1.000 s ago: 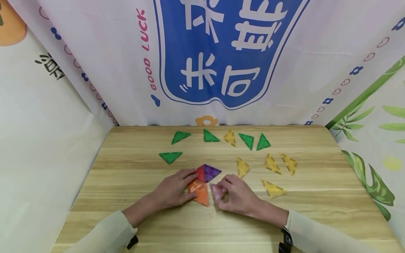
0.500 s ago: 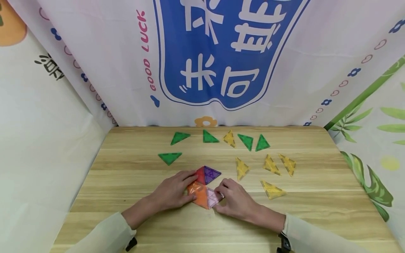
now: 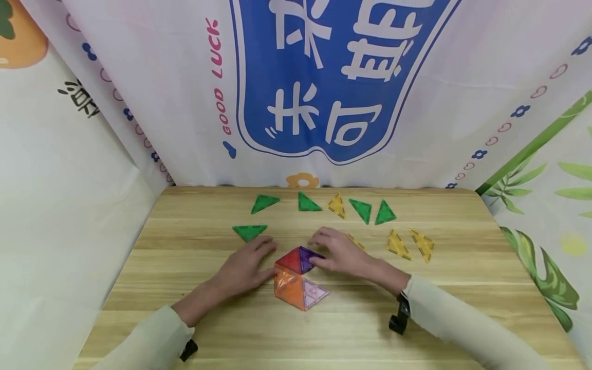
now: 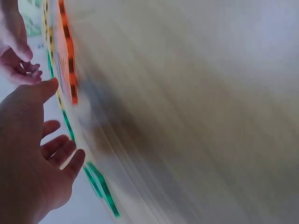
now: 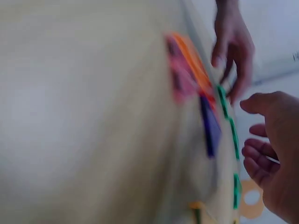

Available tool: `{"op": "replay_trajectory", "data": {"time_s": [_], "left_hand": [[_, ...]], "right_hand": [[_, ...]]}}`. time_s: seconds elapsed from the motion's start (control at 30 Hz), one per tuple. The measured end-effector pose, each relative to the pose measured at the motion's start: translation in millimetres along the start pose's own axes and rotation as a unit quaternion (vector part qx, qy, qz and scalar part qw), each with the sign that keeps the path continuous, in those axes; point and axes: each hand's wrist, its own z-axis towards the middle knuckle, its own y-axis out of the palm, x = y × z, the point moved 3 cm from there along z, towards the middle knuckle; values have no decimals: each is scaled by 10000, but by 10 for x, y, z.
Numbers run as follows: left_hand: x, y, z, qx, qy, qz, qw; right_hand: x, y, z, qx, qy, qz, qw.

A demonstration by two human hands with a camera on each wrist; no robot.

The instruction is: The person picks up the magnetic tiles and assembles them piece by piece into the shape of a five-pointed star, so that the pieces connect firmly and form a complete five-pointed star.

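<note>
Both hands flanking joined colored triangle tiles on table.

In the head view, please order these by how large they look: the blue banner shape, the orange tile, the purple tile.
1. Blue banner shape, by far the largest.
2. Orange tile.
3. Purple tile, partly hidden by the right hand; it also lies farther from the camera, so its true size may match the orange tile.

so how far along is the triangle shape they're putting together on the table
Done: four tiles lie joined flat, the red tile, purple tile, orange tile and pink tile. In hand: the left hand touches the red tile's edge, and the right hand rests by the purple one over a yellow tile. Left: loose green tiles and more yellow tiles lie unjoined.
</note>
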Motion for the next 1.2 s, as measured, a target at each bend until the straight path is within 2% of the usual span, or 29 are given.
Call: {"op": "replay_trajectory", "data": {"time_s": [0.07,0.2,0.37,0.5,0.63,0.8,1.2], "left_hand": [[-99,-38,18,212,-262,-74,9994],[-302,-89,34,432,-760,-97,9961],[-539,-131,36,563,-1307,-205,9896],[-685,-143,25,538,-1542,-215,9863],[-767,-161,19,524,-1688,-199,9841],[-792,-173,39,606,-1695,-92,9836],[-782,-154,90,902,-1532,164,9839]], "right_hand": [[106,-44,161,-25,-71,44,10000],[295,-65,460,-164,-141,102,9997],[460,-6,796,-526,-65,179,9984],[536,74,1058,-717,3,152,9973],[550,149,1329,-790,-15,40,9969],[527,237,1596,-785,-16,-54,9969],[464,443,1841,-1146,31,-289,9930]]}}
